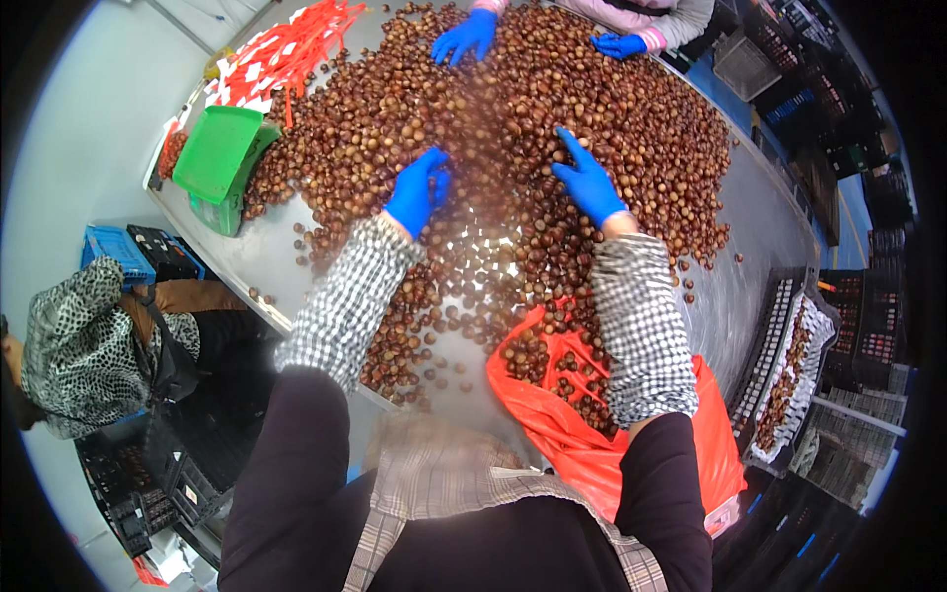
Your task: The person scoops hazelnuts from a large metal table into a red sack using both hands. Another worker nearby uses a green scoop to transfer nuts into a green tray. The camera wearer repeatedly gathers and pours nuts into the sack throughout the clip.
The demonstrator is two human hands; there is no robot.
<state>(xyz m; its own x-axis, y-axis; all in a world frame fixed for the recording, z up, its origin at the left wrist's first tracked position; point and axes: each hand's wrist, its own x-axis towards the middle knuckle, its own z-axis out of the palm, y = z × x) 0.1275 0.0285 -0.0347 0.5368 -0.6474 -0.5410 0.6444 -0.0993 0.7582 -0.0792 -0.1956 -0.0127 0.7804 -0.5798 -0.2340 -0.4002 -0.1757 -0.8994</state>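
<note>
A broad heap of round brown nuts (pixel 629 96), apparently chestnuts, covers much of a metal table (pixel 762 200). My left hand (pixel 420 191), in a blue glove, is at the heap's near left part, its fingers loosely bent and apart. To the right, my right hand (pixel 590 181), gloved alike, lies over the nuts with thumb and forefinger spread. Neither hand visibly grips a nut. Between them, the picture is blurred over thinner nuts and bare metal. A red plastic bag (pixel 710 436) with nuts in its mouth lies at the near edge, under my right forearm.
Across the table are a co-worker's blue-gloved hands (pixel 466 35). A green plastic scoop-like container (pixel 220 154) and red net strips with white tags (pixel 285 52) are at left. A lined crate of nuts (pixel 784 370) stands at right. Another person's patterned sleeve (pixel 89 355) shows at left.
</note>
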